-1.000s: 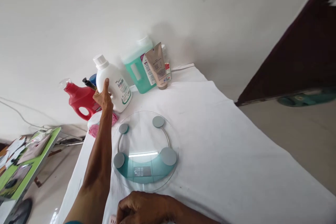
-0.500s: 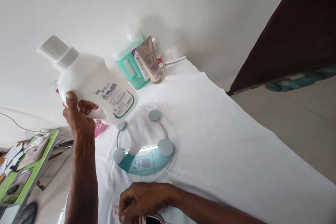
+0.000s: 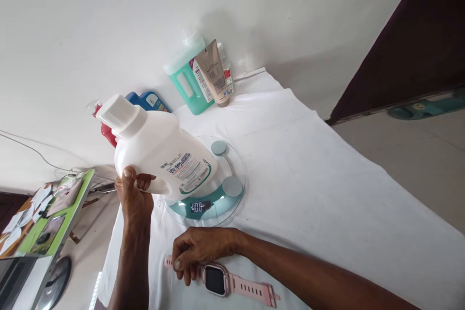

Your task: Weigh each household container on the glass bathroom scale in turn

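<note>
My left hand (image 3: 135,196) is closed round the handle of a white laundry liquid bottle (image 3: 156,140), lifted and tilted with its white cap toward the upper left. The bottle's base is over a round glass digital scale (image 3: 221,208), whose display is lit; whether they touch I cannot tell. Just in front of the scale, my right hand (image 3: 203,247) has its fingers curled over one strap of a pink smartwatch (image 3: 215,279). The watch lies on the white cloth with its dark screen up and its other strap stretched to the right.
By the wall stand a green liquid bottle (image 3: 198,101), a brown tube (image 3: 214,75) and a small bottle with a red label (image 3: 228,80). Blue bottles (image 3: 147,100) and a red bottle (image 3: 108,133) are behind the white one. A green-topped desk (image 3: 78,198) is at left.
The white bottle in my left hand has come down and right, over the scale. My view has shifted, showing the blue bottles and more of the watch. My right hand stays at the strap.
</note>
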Demonstrator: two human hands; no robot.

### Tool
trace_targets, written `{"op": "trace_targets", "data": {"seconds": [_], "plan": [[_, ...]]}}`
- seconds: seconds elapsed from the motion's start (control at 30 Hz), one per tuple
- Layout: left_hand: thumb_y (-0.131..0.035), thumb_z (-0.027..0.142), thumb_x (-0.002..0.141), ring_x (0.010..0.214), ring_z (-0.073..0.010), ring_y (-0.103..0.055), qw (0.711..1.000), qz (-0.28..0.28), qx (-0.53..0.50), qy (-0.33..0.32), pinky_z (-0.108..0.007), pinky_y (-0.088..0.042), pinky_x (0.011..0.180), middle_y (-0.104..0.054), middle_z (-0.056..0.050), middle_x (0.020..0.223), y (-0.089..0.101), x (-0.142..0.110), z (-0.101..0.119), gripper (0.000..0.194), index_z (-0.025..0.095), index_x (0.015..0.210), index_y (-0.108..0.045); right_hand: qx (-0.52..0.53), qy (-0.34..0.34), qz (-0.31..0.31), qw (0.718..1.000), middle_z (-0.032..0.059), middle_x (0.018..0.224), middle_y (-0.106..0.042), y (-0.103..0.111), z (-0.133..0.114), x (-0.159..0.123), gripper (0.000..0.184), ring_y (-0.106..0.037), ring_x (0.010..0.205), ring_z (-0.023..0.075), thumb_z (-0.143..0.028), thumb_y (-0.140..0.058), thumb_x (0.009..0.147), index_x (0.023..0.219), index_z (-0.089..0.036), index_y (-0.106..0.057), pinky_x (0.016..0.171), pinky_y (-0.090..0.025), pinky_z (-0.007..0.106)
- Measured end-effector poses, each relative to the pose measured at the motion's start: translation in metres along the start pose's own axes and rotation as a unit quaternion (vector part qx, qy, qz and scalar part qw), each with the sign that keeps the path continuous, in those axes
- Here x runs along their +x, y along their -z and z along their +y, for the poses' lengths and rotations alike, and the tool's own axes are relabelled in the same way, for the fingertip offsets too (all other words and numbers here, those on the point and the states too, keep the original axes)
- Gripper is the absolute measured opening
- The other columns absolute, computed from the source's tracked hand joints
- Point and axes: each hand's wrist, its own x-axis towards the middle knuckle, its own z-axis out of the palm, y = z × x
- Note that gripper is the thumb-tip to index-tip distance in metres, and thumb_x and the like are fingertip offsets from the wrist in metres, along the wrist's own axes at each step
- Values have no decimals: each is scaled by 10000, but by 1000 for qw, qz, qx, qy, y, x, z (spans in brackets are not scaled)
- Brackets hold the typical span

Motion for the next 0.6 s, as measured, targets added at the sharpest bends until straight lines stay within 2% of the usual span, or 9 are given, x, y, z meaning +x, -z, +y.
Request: {"op": "trace_targets", "data": {"seconds": [0.2,0.3,0.37,0.43,0.5,0.6], "plan": [[-773,699,672,432,-92,-240,999,-34,14,-18,-294,-363,470,-219,77,488,-3,-3,-3,676,236,546,-297,7,3,8,1000,-1,845,-708,0,3,1,562,-699,717,115,-574,-926,663,916,-151,-655,666,-543,223],[-743,726,739,476,-122,-376,998,-58,11,-28,-305,-421,523,-353,44,520,3,-2,-8,615,241,558,-411,4,6,24,1000,0,835,-698,-5,2,-3,479,-684,702,108,-521,-892,722,903,-153,-645,654,-536,222],[-667,797,782,609,-175,-555,996,-59,27,-54,-324,-497,614,-528,-4,631,14,-1,-13,579,248,640,-552,-2,8,39,999,2,843,-694,-8,-1,-6,430,-677,696,103,-489,-866,748,895,-151,-644,650,-532,222],[-563,867,810,772,-220,-647,994,-37,60,-87,-344,-542,720,-634,-40,775,29,0,-21,626,249,769,-656,-10,9,49,999,7,857,-694,-10,-4,-8,397,-674,693,98,-470,-843,767,889,-148,-645,647,-525,220],[-505,874,844,787,-207,-637,990,10,102,-100,-332,-540,752,-638,-35,792,49,-2,-34,655,244,807,-680,-22,7,51,998,10,850,-694,-11,-6,-9,378,-662,677,91,-465,-823,788,889,-145,-650,638,-513,216],[-529,768,922,608,-145,-515,986,79,136,-63,-278,-472,627,-516,8,622,80,-10,-62,615,220,650,-589,-38,6,48,998,15,856,-691,-12,-7,-10,397,-658,682,95,-492,-815,804,901,-143,-651,634,-503,222]]}}
